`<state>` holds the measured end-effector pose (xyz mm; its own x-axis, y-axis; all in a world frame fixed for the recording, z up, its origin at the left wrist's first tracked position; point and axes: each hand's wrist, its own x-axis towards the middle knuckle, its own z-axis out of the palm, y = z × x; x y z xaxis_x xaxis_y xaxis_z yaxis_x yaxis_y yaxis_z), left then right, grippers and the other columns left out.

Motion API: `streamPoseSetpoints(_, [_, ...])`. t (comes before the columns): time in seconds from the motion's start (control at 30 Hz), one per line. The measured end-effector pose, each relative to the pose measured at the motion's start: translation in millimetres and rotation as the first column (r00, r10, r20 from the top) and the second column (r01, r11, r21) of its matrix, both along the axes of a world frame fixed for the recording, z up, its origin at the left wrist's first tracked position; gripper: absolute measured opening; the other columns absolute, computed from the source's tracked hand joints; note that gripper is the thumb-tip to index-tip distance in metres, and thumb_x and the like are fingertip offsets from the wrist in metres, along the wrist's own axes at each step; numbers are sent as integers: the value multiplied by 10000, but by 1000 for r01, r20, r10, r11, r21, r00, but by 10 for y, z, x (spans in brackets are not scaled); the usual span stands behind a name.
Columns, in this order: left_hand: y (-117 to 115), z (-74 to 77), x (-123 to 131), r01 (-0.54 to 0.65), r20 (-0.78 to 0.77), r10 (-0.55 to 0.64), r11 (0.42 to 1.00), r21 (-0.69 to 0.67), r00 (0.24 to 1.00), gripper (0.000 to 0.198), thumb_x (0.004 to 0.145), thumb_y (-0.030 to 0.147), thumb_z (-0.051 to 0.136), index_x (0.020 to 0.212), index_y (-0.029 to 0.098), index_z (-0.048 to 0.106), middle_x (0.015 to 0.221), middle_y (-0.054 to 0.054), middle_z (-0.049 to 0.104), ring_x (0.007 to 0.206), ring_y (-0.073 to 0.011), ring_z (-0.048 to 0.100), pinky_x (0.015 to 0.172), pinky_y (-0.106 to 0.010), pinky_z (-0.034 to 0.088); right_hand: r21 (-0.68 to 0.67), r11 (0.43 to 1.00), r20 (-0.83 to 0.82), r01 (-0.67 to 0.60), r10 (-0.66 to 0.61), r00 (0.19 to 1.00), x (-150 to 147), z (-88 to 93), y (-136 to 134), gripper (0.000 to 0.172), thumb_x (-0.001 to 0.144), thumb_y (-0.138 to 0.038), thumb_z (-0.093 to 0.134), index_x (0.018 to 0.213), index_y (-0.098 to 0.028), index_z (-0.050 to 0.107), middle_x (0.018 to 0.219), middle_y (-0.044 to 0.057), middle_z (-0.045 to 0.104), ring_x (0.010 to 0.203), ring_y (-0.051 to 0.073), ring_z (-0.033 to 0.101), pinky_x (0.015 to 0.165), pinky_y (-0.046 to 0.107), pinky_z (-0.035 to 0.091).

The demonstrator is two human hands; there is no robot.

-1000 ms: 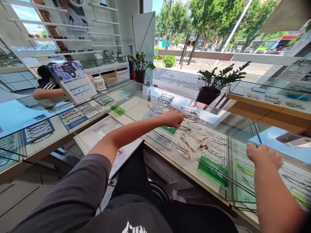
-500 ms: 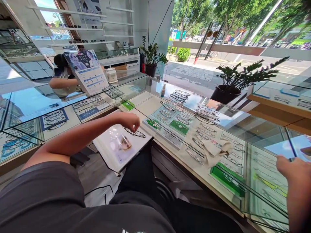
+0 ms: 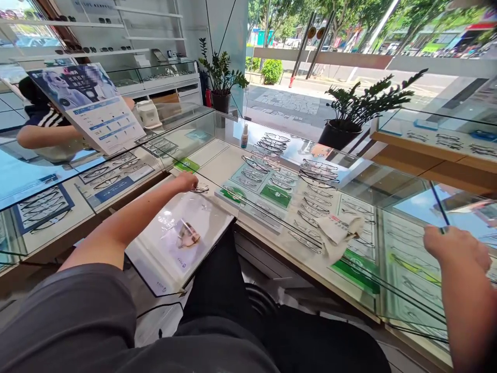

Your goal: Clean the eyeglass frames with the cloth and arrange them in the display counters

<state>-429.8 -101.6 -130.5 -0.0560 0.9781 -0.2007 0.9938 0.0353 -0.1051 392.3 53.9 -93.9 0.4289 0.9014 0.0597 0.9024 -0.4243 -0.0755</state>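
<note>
Left hand (image 3: 187, 181) at 9 o'clock pinches eyeglasses (image 3: 201, 188), light, fragile, best held by the frame; right hand (image 3: 452, 247) at 4 o'clock closes on a thin dark rod (image 3: 440, 211).

White wall shelves (image 3: 153, 37) stand at eleven o'clock, a potted plant (image 3: 221, 77) at twelve, and tall shop windows (image 3: 341, 36) at one admit bright daylight from a tree-lined street.
</note>
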Motion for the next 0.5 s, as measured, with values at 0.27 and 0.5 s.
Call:
streamPoseSetpoints(0.27, [498,-526,-72,2,61,-15,978,207,998,130,880,173,682,917,190,806,1161,-163,812,1255,-373,583,1113,-476,392,-12,993,-111,114,-115,987,-172,140,-142,873,1078,-616,264,1691,-52,523,1713,343,508,1626,512,433,1272,638,425])
streamPoseSetpoints(0.5, [678,-861,-99,30,108,-56,973,230,993,181,879,103,630,864,179,794,1117,-192,815,1259,-376,606,1133,-516,401,30,994,-84,104,-101,991,-97,76,-123,755,1090,-558,352,1636,-88,577,1660,348,551,1546,523,481,1212,648,456])
